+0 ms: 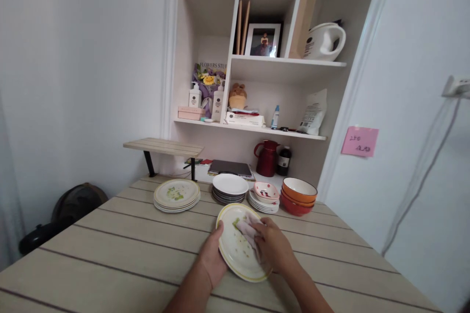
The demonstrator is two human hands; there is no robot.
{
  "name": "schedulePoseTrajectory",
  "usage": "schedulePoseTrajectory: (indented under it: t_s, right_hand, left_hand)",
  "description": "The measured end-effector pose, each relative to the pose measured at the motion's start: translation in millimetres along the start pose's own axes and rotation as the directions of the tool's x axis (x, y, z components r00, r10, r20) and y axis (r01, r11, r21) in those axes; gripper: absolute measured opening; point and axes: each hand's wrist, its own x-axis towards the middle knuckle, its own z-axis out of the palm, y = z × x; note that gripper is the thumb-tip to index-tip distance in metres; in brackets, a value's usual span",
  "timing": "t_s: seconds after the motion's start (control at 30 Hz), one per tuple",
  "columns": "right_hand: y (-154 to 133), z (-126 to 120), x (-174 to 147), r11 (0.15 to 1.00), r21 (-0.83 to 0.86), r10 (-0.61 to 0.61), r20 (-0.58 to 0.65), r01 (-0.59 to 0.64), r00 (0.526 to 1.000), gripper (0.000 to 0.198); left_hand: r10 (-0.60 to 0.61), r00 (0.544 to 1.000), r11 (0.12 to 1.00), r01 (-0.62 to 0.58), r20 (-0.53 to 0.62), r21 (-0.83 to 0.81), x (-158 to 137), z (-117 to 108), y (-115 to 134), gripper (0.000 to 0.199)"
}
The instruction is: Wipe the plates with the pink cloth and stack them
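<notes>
A cream plate (235,249) with a yellow rim and green floral print is tilted up over the table. My left hand (213,254) grips its left edge, thumb on the rim and the other fingers hidden underneath. Bunched in my right hand (273,244) is a pale pinkish cloth (248,229), pressed against the upper right of the plate's face. Farther left lies a stack of matching plates (177,192). Just behind the held plate stands a stack of dark-edged plates with a white one (230,184) on top.
Right of centre, a small patterned bowl (266,190) sits on white saucers (263,206), beside stacked orange and red bowls (298,195). A low wooden riser (163,146) stands at the back left. Behind are a red jug (267,157), a dark bottle (284,160) and wall shelves (279,60).
</notes>
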Motion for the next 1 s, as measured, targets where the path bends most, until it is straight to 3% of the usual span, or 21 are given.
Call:
schedulePoseTrajectory:
  t_s: [0.13, 0.23, 0.33, 0.43, 0.53, 0.67, 0.77, 0.9, 1.0]
  right_hand:
    - [-16.7, -0.6, -11.1, 1.0, 0.008, -0.028, 0.1, 0.028, 0.995, 0.026]
    - [-38.3, 9.7, -13.0, 0.982, 0.144, -0.144, 0.152, 0.122, 0.978, 0.04]
    - [-49.2, 20.9, -8.9, 0.942, 0.269, -0.223, 0.057, 0.201, 0.973, 0.049]
    - [-41.4, 22.6, -0.2, 0.946, 0.221, -0.219, -0.1, 0.237, 0.97, 0.052]
    - [-22.2, 13.5, 6.8, 0.978, 0.121, -0.153, -0.146, 0.171, 0.977, 0.049]
    - [-1.5, -1.6, 3.3, 0.998, 0.059, 0.007, -0.061, -0.003, 0.998, 0.038]
    - [-2.1, -5.7, -4.9, 0.997, 0.061, 0.038, 0.009, -0.038, 0.999, 0.029]
    - [-24.2, 2.4, -12.4, 0.967, 0.241, -0.124, 0.151, 0.086, 0.981, 0.038]
    - [-42.3, 12.9, -11.6, 0.914, 0.367, -0.221, 0.094, 0.172, 0.971, 0.055]
  left_hand:
    - [-0.001, 1.0, 1.0, 0.001, 0.009, 0.002, -0.9, 0.0, 0.6, 0.058]
    - [0.045, 0.999, 0.999, -0.045, 0.023, -0.004, -0.5, 1.4, 0.7, 0.054]
    - [0.075, 0.997, 0.997, -0.075, 0.031, -0.01, 2.5, 1.2, 0.1, 0.049]
    - [0.072, 0.997, 0.997, -0.072, 0.033, -0.008, 5.3, -0.1, -0.9, 0.048]
    - [0.026, 0.998, 1.0, -0.026, 0.05, -0.004, 4.4, 0.5, -1.6, 0.056]
    - [-0.028, 0.997, 1.0, 0.028, 0.075, 0.005, -0.8, 4.5, -1.3, 0.06]
    - [-0.029, 0.999, 0.999, 0.028, 0.046, 0.017, -3.1, 6.4, -0.4, 0.062]
    - [-0.007, 0.999, 1.0, 0.006, 0.034, 0.03, -2.8, 7.4, 0.9, 0.059]
    - [0.012, 1.0, 0.999, -0.013, 0.029, 0.036, -1.3, 8.6, 1.3, 0.056]
